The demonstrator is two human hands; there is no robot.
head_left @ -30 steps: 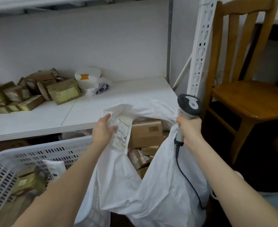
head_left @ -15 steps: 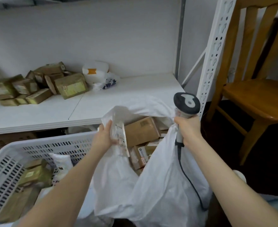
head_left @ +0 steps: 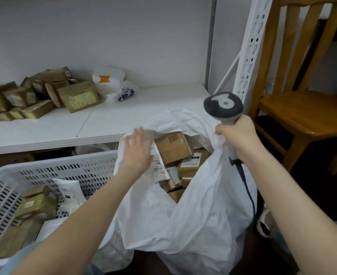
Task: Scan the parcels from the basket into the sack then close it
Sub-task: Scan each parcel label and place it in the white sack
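**Labelled parcel at the sack's mouth**

Left of the white sack (head_left: 193,215) stands a slotted white basket (head_left: 44,169) holding a few brown parcels (head_left: 32,205). At the sack's left rim, the left hand (head_left: 137,149) is spread flat, fingers straight, over a flat white labelled parcel (head_left: 159,165); motion blur hides whether they touch. At the right rim, the right hand (head_left: 237,133) clutches the scanner (head_left: 223,105) by its handle, with sack fabric bunched against it. Brown boxes (head_left: 172,147) fill the sack. Beyond it, more boxes (head_left: 44,94) sit on a white shelf (head_left: 124,118).
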